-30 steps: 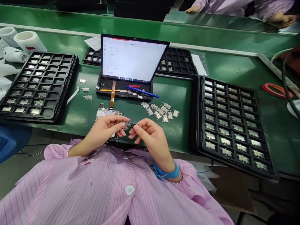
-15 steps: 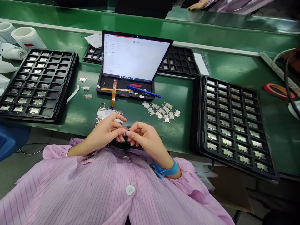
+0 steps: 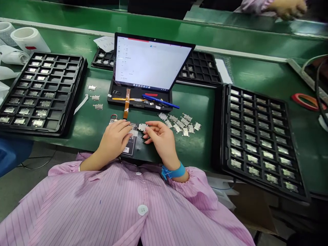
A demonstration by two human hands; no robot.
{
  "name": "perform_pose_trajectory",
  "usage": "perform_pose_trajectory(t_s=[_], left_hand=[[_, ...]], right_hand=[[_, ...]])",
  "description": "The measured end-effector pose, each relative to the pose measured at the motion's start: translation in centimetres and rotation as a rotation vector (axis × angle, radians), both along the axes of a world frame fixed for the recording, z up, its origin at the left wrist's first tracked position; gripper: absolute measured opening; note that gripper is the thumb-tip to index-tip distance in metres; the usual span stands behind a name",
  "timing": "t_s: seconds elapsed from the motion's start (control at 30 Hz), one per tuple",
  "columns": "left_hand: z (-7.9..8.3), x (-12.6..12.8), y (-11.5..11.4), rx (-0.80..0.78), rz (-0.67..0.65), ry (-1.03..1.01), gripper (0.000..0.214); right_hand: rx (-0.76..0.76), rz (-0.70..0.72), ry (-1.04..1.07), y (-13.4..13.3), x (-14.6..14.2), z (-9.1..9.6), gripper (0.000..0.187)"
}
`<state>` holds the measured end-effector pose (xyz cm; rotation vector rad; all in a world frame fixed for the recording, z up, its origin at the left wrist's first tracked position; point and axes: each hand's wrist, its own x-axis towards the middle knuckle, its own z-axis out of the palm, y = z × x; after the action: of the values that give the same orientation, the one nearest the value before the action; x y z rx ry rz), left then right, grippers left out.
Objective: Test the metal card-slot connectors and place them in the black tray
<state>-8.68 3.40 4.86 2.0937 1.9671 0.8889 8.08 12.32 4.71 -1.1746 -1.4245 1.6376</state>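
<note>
My left hand (image 3: 114,139) lies over a circuit board (image 3: 126,153), its fingers pressing near a white label on the board. My right hand (image 3: 161,138) is beside it, with the thumb and fingertips at the right end of a small silver metal part (image 3: 142,127). That part sits at the board's upper right edge. An orange flex cable (image 3: 125,108) runs up from the board to a black tablet stand. Much of the board is hidden under my left hand. Several loose metal parts (image 3: 179,123) lie to the right of my right hand.
A tablet (image 3: 152,63) stands ahead with a blue pen (image 3: 160,101) at its base. Black trays of metal parts sit to the left (image 3: 61,131) and right (image 3: 263,186), with another behind. A co-worker's hand (image 3: 288,8) is at the top right.
My hands have parted and dropped onto the board. The small metal part now sits at the board's edge. The co-worker's hand has shifted, and the view has tilted slightly.
</note>
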Motion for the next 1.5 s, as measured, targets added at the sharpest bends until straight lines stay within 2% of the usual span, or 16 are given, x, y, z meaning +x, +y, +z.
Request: perform_pose_trajectory(t_s=[0.4,0.73,1.5], left_hand=[[-0.44,0.11,-0.24,0.006,0.01,0.07,0.025],[-0.68,0.13,-0.22,0.073,0.006,0.123,0.023],[-0.77,0.06,-0.18,0.07,0.0,0.128,0.024]], right_hand=[[0.007,-0.01,-0.04,-0.17,-0.47,0.04,0.032],[0.026,-0.014,-0.057,-0.24,-0.52,-0.01,0.033],[0.04,-0.011,-0.035,-0.2,-0.39,-0.22,0.033]])
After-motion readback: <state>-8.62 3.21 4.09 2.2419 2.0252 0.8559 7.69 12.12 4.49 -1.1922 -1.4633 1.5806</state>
